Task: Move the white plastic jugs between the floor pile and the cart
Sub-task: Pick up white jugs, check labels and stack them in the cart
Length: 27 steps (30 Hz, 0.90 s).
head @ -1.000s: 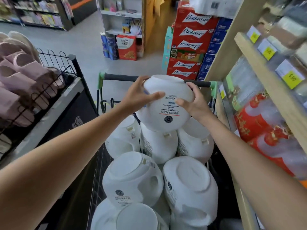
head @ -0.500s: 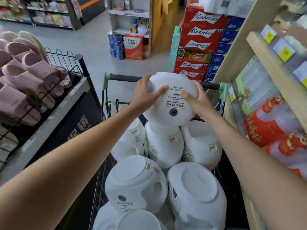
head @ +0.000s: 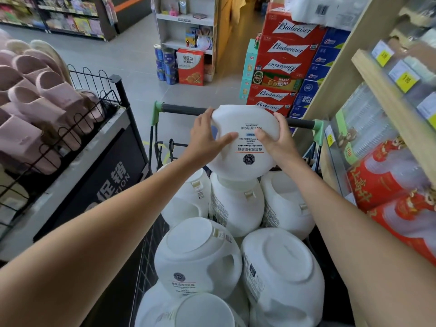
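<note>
A white plastic jug [head: 247, 121] with a printed label sits upside down on top of the far row of jugs in the shopping cart [head: 186, 109]. My left hand [head: 207, 135] grips its left side, thumb across the label. My right hand [head: 273, 135] holds its right side with fingers curled over the rim. Several more white jugs [head: 198, 256] fill the cart below, most lying base up. The floor pile is out of sight.
A black wire display bin of pink slippers [head: 35, 100] stands close on the left. A wooden shelf unit [head: 387, 95] with red packs flanks the right. Stacked Budweiser cases [head: 287, 67] rise beyond the cart handle. Grey floor stretches ahead.
The jug between my hands has shifted slightly farther toward the cart handle, atop the far row. Both hands keep the same hold on its sides.
</note>
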### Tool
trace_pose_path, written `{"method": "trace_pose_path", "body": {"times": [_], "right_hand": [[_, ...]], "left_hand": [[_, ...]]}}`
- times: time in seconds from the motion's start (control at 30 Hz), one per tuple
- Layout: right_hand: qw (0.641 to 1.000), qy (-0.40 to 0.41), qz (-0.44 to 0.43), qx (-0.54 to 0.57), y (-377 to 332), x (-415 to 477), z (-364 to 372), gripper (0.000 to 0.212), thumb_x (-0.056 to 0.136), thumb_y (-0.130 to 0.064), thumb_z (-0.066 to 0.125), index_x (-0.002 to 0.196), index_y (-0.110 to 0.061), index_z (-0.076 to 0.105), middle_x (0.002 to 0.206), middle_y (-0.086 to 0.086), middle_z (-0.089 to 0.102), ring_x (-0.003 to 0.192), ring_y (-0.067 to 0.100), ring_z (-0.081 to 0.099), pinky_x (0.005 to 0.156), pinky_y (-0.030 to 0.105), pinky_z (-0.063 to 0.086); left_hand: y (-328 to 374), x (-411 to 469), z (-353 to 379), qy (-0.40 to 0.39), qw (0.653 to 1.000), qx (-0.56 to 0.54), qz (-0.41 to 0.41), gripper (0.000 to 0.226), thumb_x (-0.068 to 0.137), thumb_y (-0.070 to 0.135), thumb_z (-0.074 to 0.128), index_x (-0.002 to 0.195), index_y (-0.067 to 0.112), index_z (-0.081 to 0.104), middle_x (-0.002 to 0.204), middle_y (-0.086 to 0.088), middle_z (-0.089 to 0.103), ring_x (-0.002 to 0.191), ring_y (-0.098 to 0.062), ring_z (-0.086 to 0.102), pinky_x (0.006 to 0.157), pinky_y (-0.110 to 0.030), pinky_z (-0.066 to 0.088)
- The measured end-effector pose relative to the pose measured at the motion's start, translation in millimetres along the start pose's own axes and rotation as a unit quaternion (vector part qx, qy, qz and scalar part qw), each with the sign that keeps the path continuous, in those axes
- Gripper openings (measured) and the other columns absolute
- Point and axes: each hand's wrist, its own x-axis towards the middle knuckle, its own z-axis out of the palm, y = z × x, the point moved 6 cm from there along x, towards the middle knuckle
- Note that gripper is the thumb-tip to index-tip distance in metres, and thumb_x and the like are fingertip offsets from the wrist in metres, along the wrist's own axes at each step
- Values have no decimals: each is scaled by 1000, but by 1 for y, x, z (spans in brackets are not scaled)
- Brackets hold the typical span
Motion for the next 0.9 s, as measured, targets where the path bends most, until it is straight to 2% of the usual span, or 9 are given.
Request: {"method": "trace_pose_path", "body": {"times": [0.17,0.27,0.33,0.4,0.5,0.57,0.67,0.77,0.9], "right_hand": [[998,9,17,-59,-5,6,1,83,86,-54,61,151,-29,16,148,8,31,127,25,45,97,45,50],[996,18,35,-85,-3,-3,-2,85,85,-57,58,152,-30,13,150,8,29,130,26,43,100,50,48],[995,21,38,-88,-4,-12,-5,87,80,-57,63,149,-29,17,147,8,31,128,26,45,98,51,49],[995,22,47,-86,-5,-23,-8,94,71,-58,65,146,-26,20,144,8,35,126,27,47,97,52,49],[995,18,76,-69,2,-34,-15,111,55,-64,63,148,-26,16,145,5,40,128,25,47,101,52,47],[995,16,83,-57,9,-40,-18,110,56,-61,66,149,-28,16,143,3,42,127,22,47,102,51,46],[996,15,73,-41,0,-53,-18,85,75,-40,69,146,-26,24,139,2,46,123,19,48,98,41,46],[998,27,55,-17,-3,-52,-22,57,88,-22,64,138,-25,36,130,0,52,114,16,51,87,33,46],[999,23,30,6,-2,-50,-15,64,89,-16,66,141,-28,31,122,-9,47,112,13,49,87,40,50]], "left_hand": [[4,-2,-4,-23,998,9,-61,88,86,40,66,153,20,11,151,-11,22,133,-35,36,102,-54,42],[7,-13,-7,-38,997,21,-70,89,87,36,66,154,18,9,152,-12,20,132,-35,38,108,-50,37],[8,-22,-8,-51,996,33,-65,85,89,32,64,153,17,10,153,-11,20,137,-31,33,112,-46,31],[13,-33,-7,-68,996,37,-50,79,91,27,63,152,16,14,152,-12,25,136,-28,33,109,-39,32],[19,-49,-5,-100,994,36,-29,74,92,21,60,152,14,17,150,-10,32,133,-24,37,92,-20,33],[24,-59,-2,-124,991,31,-29,70,92,16,59,151,13,21,145,-7,40,128,-23,44,79,-13,33],[29,-64,2,-134,991,20,-17,57,90,10,59,141,13,35,132,-10,50,119,-26,50,91,-25,42],[32,-56,5,-117,993,20,-9,66,91,14,60,147,13,26,146,-11,38,133,-26,37,96,-27,34],[20,-36,12,-92,995,32,-29,94,87,33,68,153,16,4,156,-10,15,143,-27,23,112,-40,26]]}}
